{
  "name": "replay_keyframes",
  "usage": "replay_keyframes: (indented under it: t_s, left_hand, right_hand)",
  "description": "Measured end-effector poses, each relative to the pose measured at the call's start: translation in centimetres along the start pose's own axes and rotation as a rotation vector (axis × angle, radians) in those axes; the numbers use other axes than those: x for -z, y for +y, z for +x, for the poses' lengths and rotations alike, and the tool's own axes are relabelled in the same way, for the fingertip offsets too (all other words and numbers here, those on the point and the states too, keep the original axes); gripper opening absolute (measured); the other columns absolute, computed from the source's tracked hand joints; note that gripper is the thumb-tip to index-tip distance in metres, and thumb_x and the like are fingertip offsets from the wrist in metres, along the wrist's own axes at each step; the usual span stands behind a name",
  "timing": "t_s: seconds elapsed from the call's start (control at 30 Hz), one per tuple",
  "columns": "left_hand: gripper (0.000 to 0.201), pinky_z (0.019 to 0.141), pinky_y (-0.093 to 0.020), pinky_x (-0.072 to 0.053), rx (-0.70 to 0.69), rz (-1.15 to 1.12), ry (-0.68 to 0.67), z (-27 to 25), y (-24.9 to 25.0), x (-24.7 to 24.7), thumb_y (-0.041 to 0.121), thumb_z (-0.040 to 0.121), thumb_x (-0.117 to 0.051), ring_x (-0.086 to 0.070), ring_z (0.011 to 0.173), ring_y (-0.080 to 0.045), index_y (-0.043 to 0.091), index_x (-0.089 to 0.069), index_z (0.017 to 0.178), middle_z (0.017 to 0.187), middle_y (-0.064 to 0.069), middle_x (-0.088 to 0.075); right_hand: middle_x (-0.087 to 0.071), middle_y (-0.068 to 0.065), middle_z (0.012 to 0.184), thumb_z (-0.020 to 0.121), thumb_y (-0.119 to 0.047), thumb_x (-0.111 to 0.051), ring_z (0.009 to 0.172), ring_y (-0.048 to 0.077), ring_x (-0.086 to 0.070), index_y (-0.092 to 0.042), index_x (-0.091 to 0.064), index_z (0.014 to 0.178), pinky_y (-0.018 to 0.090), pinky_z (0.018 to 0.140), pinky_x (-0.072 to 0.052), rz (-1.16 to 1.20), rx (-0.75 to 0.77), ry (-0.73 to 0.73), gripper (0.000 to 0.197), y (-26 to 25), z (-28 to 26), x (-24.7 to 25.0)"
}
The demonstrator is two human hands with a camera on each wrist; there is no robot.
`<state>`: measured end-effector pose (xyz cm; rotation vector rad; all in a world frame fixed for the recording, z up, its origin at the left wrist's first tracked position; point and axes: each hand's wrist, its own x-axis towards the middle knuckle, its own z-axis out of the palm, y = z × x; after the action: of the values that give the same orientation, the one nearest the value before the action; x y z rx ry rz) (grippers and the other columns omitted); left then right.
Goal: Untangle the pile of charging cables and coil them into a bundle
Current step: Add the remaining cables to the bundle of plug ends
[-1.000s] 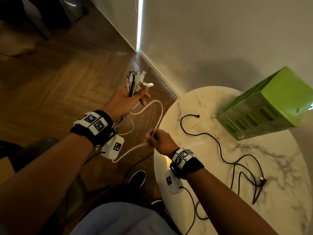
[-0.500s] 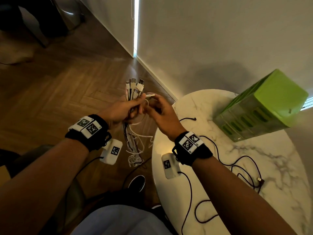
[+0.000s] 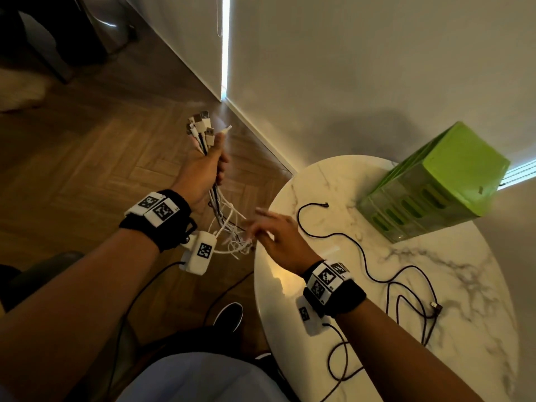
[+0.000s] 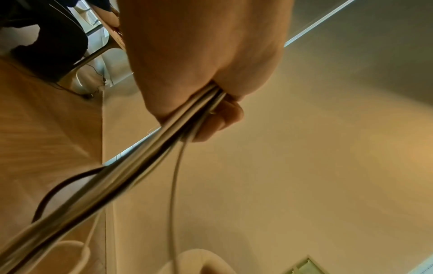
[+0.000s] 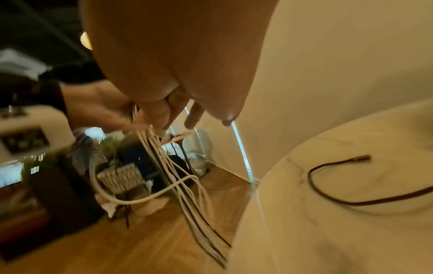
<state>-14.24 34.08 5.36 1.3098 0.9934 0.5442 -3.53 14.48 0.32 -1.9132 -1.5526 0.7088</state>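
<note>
My left hand [image 3: 203, 172] is raised over the floor and grips a bundle of white and dark charging cables [image 3: 227, 227]. Their plug ends [image 3: 201, 129] stick up above the fist, and the loose lengths hang in a tangle below. The left wrist view shows the left hand [image 4: 199, 64] closed round the bundle [image 4: 140, 166]. My right hand [image 3: 272, 236] hovers, blurred, at the table's left edge beside the hanging strands, fingers spread and holding nothing. In the right wrist view its fingers [image 5: 194, 118] are loose in front of the cables [image 5: 178, 178]. A black cable [image 3: 362, 256] lies loose on the table.
The round white marble table [image 3: 464, 300] stands against the wall at the right. A green slotted box [image 3: 435, 184] sits at its back. The wrist cameras' black leads trail off the table's near edge. Wooden floor and my shoe [image 3: 229, 314] are below.
My right hand has left the plug ends at my left hand and dropped towards the hanging strands by the table edge. My left hand has risen slightly, still gripping the bundle.
</note>
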Motion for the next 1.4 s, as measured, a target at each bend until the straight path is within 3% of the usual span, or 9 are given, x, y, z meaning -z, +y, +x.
replay_keyframes:
  t_s: [0.23, 0.43, 0.57, 0.67, 0.77, 0.9, 1.07, 1.2, 1.4]
  left_hand:
    - [0.042, 0.069, -0.028, -0.045, -0.085, -0.032, -0.376, -1.4, -0.6, -0.2, 0.058, 0.099, -0.045, -0.052, 0.062, -0.01, 0.023, -0.069, 0.103, 0.062, 0.004, -0.049]
    - [0.036, 0.102, -0.039, -0.049, -0.234, 0.074, -0.429, -3.4, -0.7, -2.2, 0.046, 0.102, -0.048, -0.064, 0.113, -0.01, 0.024, -0.061, 0.127, 0.11, 0.009, -0.071]
    - [0.065, 0.117, -0.037, -0.037, -0.261, 0.343, -0.443, -2.1, -0.7, -1.8, 0.07, 0.09, -0.054, -0.048, 0.135, -0.007, 0.033, -0.049, 0.143, 0.14, 0.007, -0.057]
    - [0.066, 0.105, -0.058, -0.048, -0.104, 0.243, -0.484, -2.1, 1.4, -1.4, 0.061, 0.081, -0.073, -0.061, 0.121, -0.035, 0.022, -0.061, 0.133, 0.125, -0.014, -0.067]
    - [0.068, 0.093, -0.044, -0.057, 0.003, -0.089, -0.594, -2.2, 2.5, -1.8, 0.022, 0.076, -0.083, -0.066, 0.116, -0.032, 0.01, -0.056, 0.136, 0.122, -0.014, -0.07]
    - [0.097, 0.091, -0.043, -0.057, -0.23, -0.256, -0.52, -1.7, 2.3, -3.1, -0.001, 0.073, -0.085, -0.066, 0.108, -0.028, 0.026, -0.034, 0.151, 0.13, -0.018, -0.063]
    - [0.047, 0.074, -0.026, -0.059, -0.494, 0.009, -0.46, -2.2, 3.2, -4.4, 0.003, 0.083, -0.079, -0.071, 0.093, -0.018, 0.003, -0.056, 0.125, 0.107, -0.012, -0.069]
    - [0.028, 0.08, -0.028, -0.055, -0.511, 0.355, -0.622, -1.9, 3.6, -4.7, 0.017, 0.087, -0.078, -0.068, 0.094, -0.009, 0.014, -0.063, 0.109, 0.099, 0.004, -0.068]
    - [0.118, 0.099, -0.046, -0.054, -0.07, -0.092, -0.922, -1.5, 2.2, -3.5, 0.02, 0.071, -0.09, -0.058, 0.13, -0.02, 0.04, -0.009, 0.155, 0.141, -0.002, -0.054]
  right_hand:
    - [-0.062, -0.005, 0.126, 0.089, -0.04, -0.064, 0.12, 0.012, -0.057, -0.022, -0.054, 0.127, 0.044, 0.106, -0.043, 0.142, -0.116, 0.133, 0.043, -2.0, 2.2, 0.3]
    - [-0.055, 0.0, 0.134, 0.091, -0.004, -0.064, 0.12, -0.002, -0.054, -0.013, -0.041, 0.143, 0.023, 0.102, -0.047, 0.359, -0.029, 0.141, 0.058, -5.3, 5.7, 0.1]
    - [-0.06, 0.023, 0.126, 0.1, -0.004, -0.048, 0.119, 0.035, -0.058, 0.007, -0.051, 0.131, 0.045, 0.101, -0.047, 0.223, -0.057, 0.172, 0.032, -5.8, 5.1, 0.2]
    - [-0.061, 0.012, 0.113, 0.102, -0.012, -0.036, 0.098, 0.006, -0.061, 0.003, -0.05, 0.129, 0.031, 0.085, -0.05, 0.278, -0.012, 0.313, 0.035, -6.3, 4.6, 0.2]
    - [-0.064, 0.019, 0.108, 0.098, -0.01, -0.035, 0.084, 0.014, -0.059, -0.003, -0.056, 0.124, 0.027, 0.079, -0.051, 0.329, 0.009, 0.327, 0.034, -6.6, 4.6, 0.6]
    - [-0.054, -0.029, 0.066, 0.099, -0.006, -0.037, 0.059, -0.008, -0.049, -0.042, -0.045, 0.086, 0.008, 0.058, -0.036, 0.514, -0.086, 0.298, 0.039, -6.8, 4.7, 2.0]
    - [-0.043, 0.003, 0.063, 0.103, -0.012, -0.034, 0.048, 0.009, -0.037, -0.014, -0.048, 0.08, 0.025, 0.046, -0.034, 0.632, -0.287, 0.123, 0.027, -6.4, 4.7, 3.0]
    - [-0.055, 0.011, 0.075, 0.102, 0.0, -0.036, 0.064, 0.015, -0.055, 0.011, -0.058, 0.1, 0.023, 0.057, -0.05, 0.586, -0.355, 0.016, 0.025, -5.8, 4.5, 3.6]
    - [-0.05, -0.011, 0.06, 0.099, -0.021, -0.044, 0.057, 0.007, -0.045, -0.013, -0.053, 0.076, 0.029, 0.062, -0.037, 0.754, -0.417, 0.161, 0.026, -5.1, 2.2, 4.8]
